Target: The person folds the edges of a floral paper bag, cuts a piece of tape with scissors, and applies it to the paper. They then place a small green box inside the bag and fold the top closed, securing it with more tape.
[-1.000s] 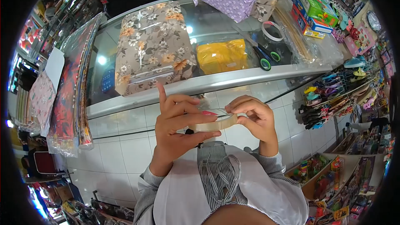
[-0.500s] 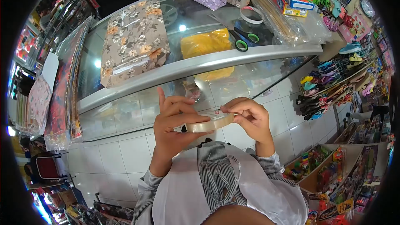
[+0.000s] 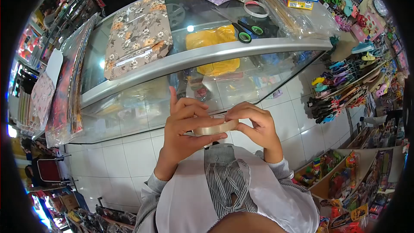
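Before glass counter (image 3: 207, 56), tape roll (image 3: 214, 128) flat between both hands

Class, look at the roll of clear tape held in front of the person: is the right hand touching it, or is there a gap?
Touching. The head view shows the right hand with its fingers curled onto the rim of the tape roll, no gap between them.
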